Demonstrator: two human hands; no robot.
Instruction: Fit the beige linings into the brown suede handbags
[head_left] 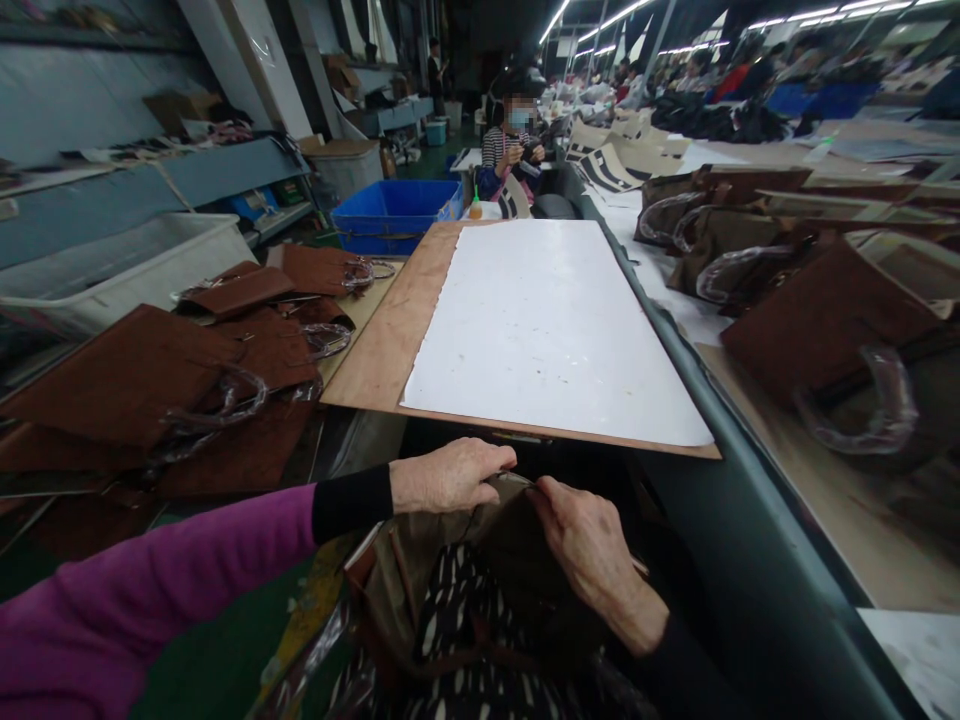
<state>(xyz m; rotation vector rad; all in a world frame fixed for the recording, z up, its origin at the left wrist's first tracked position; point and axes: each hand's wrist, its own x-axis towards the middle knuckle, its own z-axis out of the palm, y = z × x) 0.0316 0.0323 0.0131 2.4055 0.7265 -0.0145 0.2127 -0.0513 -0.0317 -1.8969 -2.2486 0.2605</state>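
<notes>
My left hand point(448, 476) is closed over the top edge of an olive-brown bag point(420, 575) with a black and white patterned lining point(457, 640), held in my lap below the work board. My right hand point(581, 545) pinches the same edge from the right, fingers bent onto the fabric. Both hands meet at the bag's rim near the front edge of the wooden board point(382, 345), which carries a white sheet point(547, 320).
Brown suede bags point(165, 375) with plastic-wrapped handles pile up at the left, more bags point(817, 320) on the right bench. A blue crate point(394, 215) and a white tub point(120, 270) stand behind. A seated person point(514, 140) works farther back. A dark rail point(675, 350) borders the board's right side.
</notes>
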